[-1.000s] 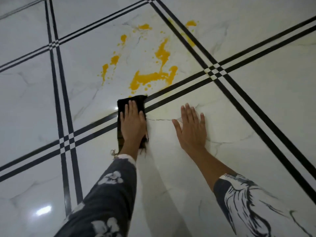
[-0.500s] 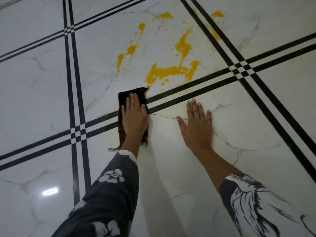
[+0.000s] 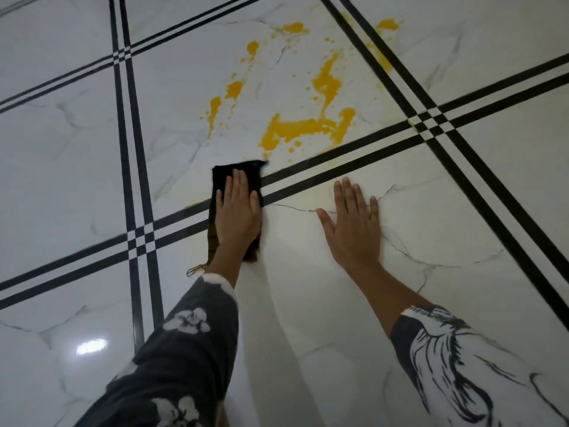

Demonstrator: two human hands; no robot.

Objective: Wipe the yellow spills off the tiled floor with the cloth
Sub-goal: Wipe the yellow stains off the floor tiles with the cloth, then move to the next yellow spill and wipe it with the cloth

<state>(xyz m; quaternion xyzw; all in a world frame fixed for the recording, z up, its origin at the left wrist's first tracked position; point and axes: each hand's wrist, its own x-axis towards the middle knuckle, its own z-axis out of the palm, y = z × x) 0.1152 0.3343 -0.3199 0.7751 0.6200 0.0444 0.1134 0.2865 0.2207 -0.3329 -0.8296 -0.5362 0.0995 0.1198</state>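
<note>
A black cloth (image 3: 222,175) lies flat on the white marble tiled floor (image 3: 61,167), across a black double stripe. My left hand (image 3: 237,211) presses on it with straight fingers. The cloth's far edge sits just short of the largest yellow spill (image 3: 303,129). Smaller yellow blotches (image 3: 234,89) trail up and to the left, and another yellow patch (image 3: 386,24) lies beyond the diagonal stripe at the top. My right hand (image 3: 354,224) rests flat on the bare tile to the right of the cloth, fingers spread.
Black double stripes (image 3: 129,149) cross the floor in a grid. A thin dark crack line (image 3: 295,208) runs between my hands. A frayed thread (image 3: 195,269) hangs from the cloth's near end. A light reflection (image 3: 91,346) glints at the lower left.
The view has shifted so the spill sits lower and nearer. My left hand has pushed the cloth slightly forward toward the big yellow spill. My right hand stays flat on the tile.
</note>
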